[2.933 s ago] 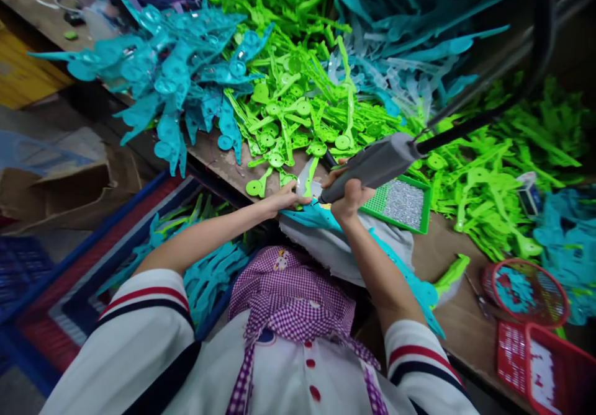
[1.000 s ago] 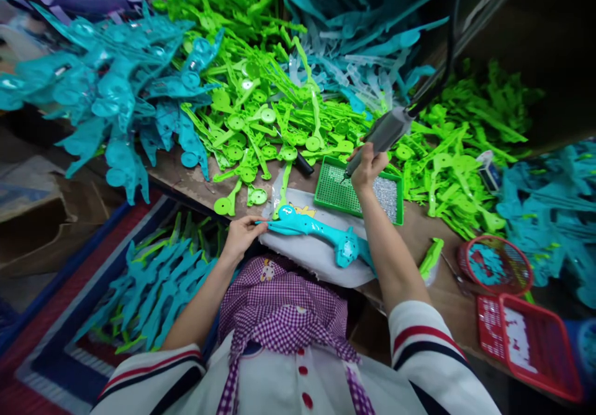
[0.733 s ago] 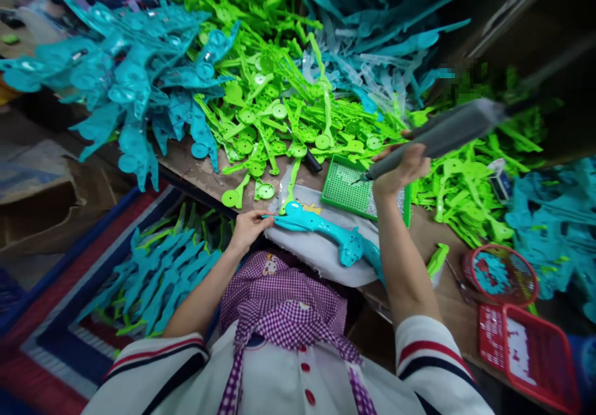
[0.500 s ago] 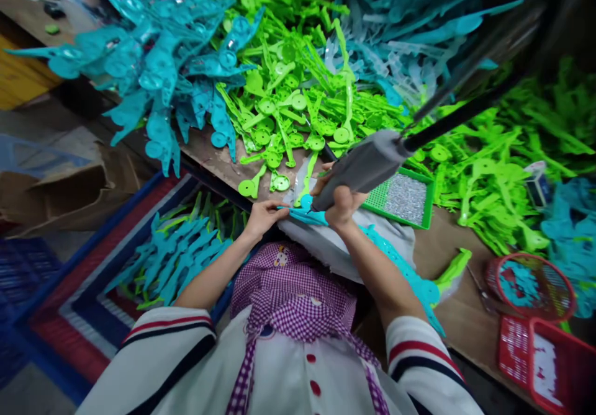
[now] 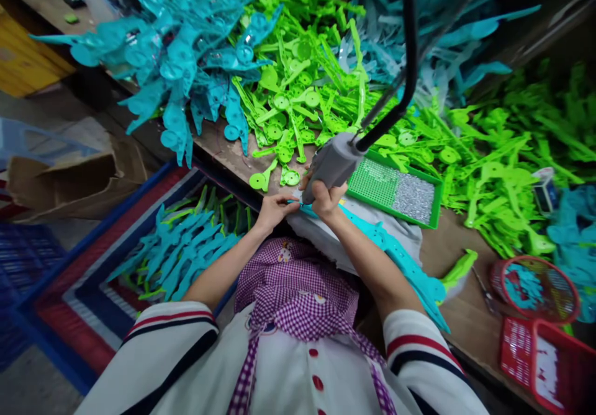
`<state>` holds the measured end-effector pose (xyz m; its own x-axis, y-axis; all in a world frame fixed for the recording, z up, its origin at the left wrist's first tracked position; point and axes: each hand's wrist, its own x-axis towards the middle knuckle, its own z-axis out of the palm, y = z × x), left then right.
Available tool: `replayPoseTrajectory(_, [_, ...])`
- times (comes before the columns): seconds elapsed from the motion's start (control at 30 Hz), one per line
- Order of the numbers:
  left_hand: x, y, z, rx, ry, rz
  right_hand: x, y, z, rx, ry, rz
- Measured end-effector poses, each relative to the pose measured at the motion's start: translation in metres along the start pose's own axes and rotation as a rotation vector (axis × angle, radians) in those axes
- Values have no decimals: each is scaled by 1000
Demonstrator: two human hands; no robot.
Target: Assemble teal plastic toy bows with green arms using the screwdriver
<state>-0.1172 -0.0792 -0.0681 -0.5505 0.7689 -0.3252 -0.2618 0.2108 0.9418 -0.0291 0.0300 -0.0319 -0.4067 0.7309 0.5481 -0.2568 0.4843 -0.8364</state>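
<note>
Your left hand [image 5: 272,209] pinches the tip of the teal toy [image 5: 395,257], which lies on the white cloth [image 5: 326,247] at the bench edge. Your right hand [image 5: 326,196] grips the grey driver [image 5: 331,162], its bit pressed just beside your left fingers. If the bit skids off, it could jab them. The black cable [image 5: 410,43] overhead may tug the driver askew. Beyond, the green tray [image 5: 395,188] could spill if bumped.
</note>
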Motion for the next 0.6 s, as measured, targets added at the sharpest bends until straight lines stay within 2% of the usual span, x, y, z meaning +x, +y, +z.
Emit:
replayPoseTrajectory(0.2, [-2, 1, 2, 18, 5, 2, 0, -1, -3, -64, -41, 5])
replayPoseTrajectory(0.43, [0, -6, -1, -8, 6, 15, 0, -16, 0, -95, -86, -1])
replayPoseTrajectory(0.53, [-1, -5, -2, 6, 4, 16, 6, -28, -1, -48, -3, 10])
replayPoseTrajectory(0.6, [-2, -4, -3, 33, 8, 13, 19, -34, -16, 18, 150, -4])
